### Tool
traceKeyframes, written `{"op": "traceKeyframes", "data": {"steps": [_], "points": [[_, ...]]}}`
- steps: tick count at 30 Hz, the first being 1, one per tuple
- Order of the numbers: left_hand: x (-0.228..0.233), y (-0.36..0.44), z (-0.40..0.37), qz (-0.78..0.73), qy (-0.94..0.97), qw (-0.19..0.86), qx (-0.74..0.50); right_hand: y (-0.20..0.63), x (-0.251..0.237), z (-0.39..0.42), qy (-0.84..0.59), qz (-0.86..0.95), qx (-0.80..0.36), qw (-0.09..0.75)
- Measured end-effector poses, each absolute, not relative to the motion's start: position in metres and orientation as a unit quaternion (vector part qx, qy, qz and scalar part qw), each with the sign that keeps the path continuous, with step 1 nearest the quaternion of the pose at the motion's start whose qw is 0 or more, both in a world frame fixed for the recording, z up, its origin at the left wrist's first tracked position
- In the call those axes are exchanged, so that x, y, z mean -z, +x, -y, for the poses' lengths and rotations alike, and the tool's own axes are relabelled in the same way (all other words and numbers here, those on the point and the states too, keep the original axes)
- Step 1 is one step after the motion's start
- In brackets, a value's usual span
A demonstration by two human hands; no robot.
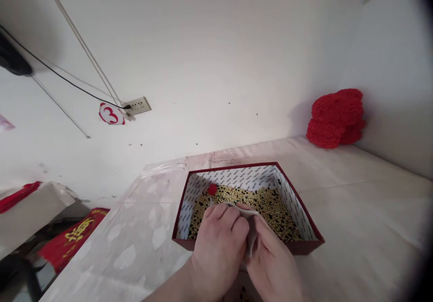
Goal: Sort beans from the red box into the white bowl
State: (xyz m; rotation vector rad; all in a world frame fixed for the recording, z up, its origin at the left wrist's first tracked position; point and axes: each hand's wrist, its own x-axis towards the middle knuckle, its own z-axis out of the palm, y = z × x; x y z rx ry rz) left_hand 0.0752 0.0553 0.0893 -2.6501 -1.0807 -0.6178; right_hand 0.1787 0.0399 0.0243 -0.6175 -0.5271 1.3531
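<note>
Two hands meet at the near rim of the dark red cardboard box (248, 166) with the patterned white lining: your left hand (218, 243) and your right hand (272, 259) are both closed on a small pale cloth pouch (251, 230), pinched between them so that only a strip of it shows. The pouch sits just above the near wall of the box, over the layer of yellow and black beans (270, 207) that covers the box floor. To work it well, keep the pouch mouth over the beans rather than over the rim, hold its edge steady with one hand and let the other do the fine work, so that anything that slips falls back into the box. A small red bead (212, 189) lies among the beans at the far left, apart from your fingers. The box rests on a pale marbled table (355, 212); a red frilly paper bundle (336, 118) leans at the wall, well apart to the right, and a wall socket (137, 106) with a black cable and a round tag marked 3 (111, 113) sit on the white wall to the left. Nothing crowds your hands except the near wall of the box itself
</note>
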Motion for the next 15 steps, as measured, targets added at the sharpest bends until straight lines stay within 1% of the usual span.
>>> {"op": "traceKeyframes", "data": {"steps": [4,7,9,13,15], "points": [[-0.081,0.077,-0.058,0.344,-0.911,0.149,0.17,0.175,-0.048,-0.041,-0.193,0.14,-0.703,0.67],[-0.082,0.076,-0.055,0.331,-0.917,0.147,0.168,0.178,-0.05,-0.038,-0.171,0.089,-0.728,0.658],[-0.084,0.075,-0.053,0.336,-0.917,0.121,0.177,0.179,-0.048,-0.038,-0.182,0.088,-0.725,0.658],[-0.086,0.075,-0.055,0.381,-0.904,0.027,0.195,0.179,-0.045,-0.039,-0.216,0.118,-0.708,0.662],[-0.088,0.076,-0.059,0.403,-0.895,0.001,0.193,0.178,-0.046,-0.041,-0.228,0.134,-0.7,0.663]]}}
